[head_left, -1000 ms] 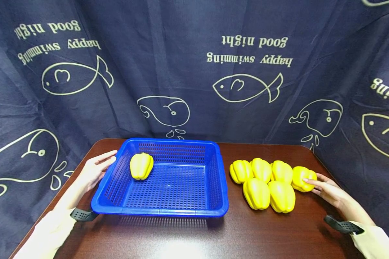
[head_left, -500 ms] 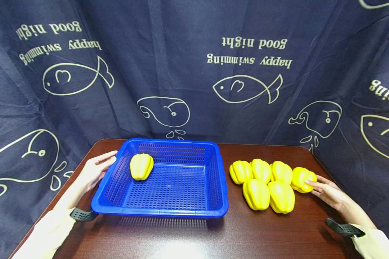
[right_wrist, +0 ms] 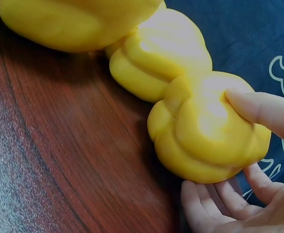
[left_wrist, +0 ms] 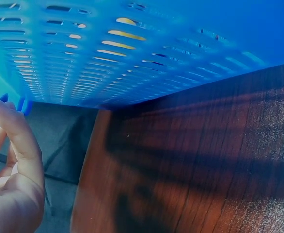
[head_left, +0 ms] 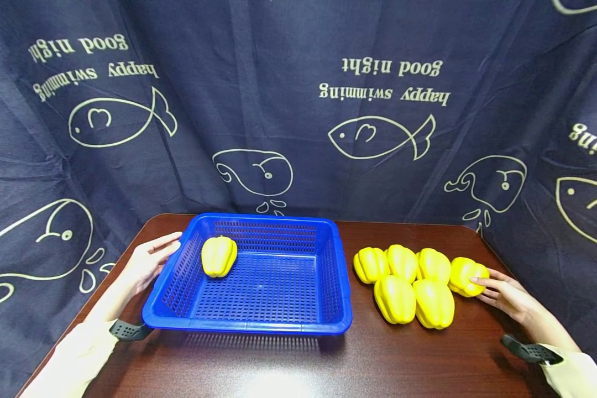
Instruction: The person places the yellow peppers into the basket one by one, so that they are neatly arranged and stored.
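My right hand (head_left: pixel 510 298) holds a yellow bell pepper (head_left: pixel 465 277) at the right end of the group. In the right wrist view the thumb (right_wrist: pixel 258 109) presses on top of this bell pepper (right_wrist: pixel 210 131), while the other fingers reach below it. At the left, my left hand (head_left: pixel 146 262) holds the outer edge of a blue plastic basket (head_left: pixel 249 326). The left wrist view shows bent fingers (left_wrist: pixel 21 136) right at the basket's rim, below its slotted wall (left_wrist: pixel 147 63). One yellow bell pepper (head_left: pixel 219 256) lies inside the basket, near its left wall.
Several more yellow bell peppers sit close together right of the basket, among them a front one (head_left: pixel 395 299) and a back one (head_left: pixel 371 265). A brown wooden table (head_left: pixel 378 365) bears everything. Dark blue printed cloth (head_left: pixel 258 99) hangs behind and along both sides.
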`<state>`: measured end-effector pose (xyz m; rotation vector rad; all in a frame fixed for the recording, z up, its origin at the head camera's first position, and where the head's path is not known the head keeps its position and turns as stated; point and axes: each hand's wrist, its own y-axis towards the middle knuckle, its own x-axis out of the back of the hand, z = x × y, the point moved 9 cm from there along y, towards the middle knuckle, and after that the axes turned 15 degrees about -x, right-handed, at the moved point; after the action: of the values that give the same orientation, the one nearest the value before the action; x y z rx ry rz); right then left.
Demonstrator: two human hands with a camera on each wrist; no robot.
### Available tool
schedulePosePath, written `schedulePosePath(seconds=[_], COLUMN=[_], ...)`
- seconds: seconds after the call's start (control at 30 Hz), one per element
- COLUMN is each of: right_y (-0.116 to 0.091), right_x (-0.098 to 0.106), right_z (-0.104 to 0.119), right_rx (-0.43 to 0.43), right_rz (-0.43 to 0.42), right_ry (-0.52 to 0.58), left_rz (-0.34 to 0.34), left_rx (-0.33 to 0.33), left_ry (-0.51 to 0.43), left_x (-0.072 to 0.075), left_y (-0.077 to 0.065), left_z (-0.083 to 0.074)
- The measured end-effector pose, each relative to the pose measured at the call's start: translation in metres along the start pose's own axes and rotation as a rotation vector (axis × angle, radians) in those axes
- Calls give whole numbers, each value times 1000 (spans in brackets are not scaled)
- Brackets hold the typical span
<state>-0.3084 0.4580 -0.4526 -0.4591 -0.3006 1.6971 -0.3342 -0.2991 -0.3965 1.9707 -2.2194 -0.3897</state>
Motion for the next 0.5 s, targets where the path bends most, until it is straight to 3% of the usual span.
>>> schedulePosePath(seconds=[0.33, 0.5], right_y=[-3, -2], right_x=[1, 3], right_z=[-2, 2], right_rx=[-13, 1], right_rz=[-63, -51], right_ry=[-47, -84], left_rz=[12, 11], left_rx=[-1, -1], left_ry=[3, 17], left_x=[-3, -2], left_y=[-2, -1], left_z=[1, -1])
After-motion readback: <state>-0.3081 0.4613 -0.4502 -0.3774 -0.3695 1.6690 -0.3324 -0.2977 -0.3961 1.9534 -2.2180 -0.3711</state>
